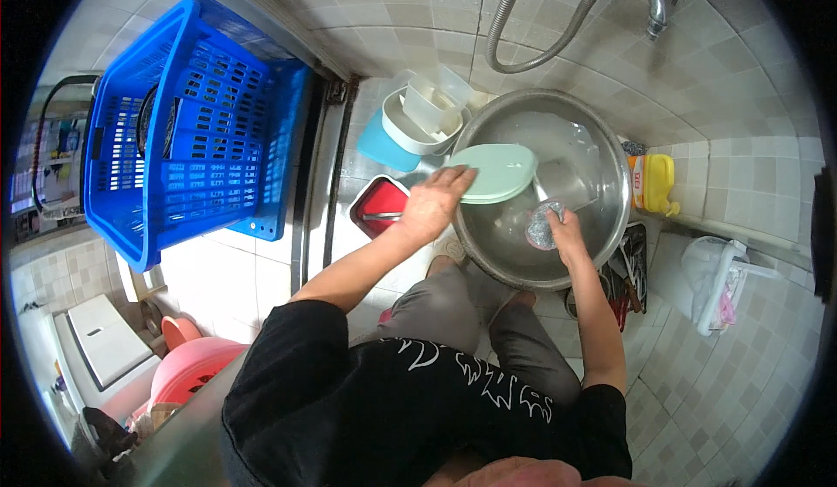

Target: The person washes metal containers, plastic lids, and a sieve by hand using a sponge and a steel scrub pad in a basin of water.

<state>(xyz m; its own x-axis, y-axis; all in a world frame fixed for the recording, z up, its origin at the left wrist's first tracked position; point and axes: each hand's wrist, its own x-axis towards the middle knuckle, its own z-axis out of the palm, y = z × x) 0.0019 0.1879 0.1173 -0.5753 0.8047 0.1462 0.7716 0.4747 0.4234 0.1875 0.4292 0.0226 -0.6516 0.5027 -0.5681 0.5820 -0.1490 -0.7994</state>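
Observation:
A pale green plastic lid (497,172) is gripped at its left edge by my left hand (435,200). The lid is tilted over the near left rim of a large round metal basin (476,251). Over the water in that basin, my right hand (567,233) holds a silvery scrubbing pad (544,224), apart from the lid. Cloudy water with some suds stands in the basin. A clear container (567,183) lies partly under the water, its outline hard to make out.
Left of the basin are stacked white containers (418,117), a blue lid (386,143) and a red-lined box (376,207) with a utensil in it. A blue crate (222,127) stands farther left. A yellow bottle (656,183) is right of the basin; a metal hose (556,55) hangs above.

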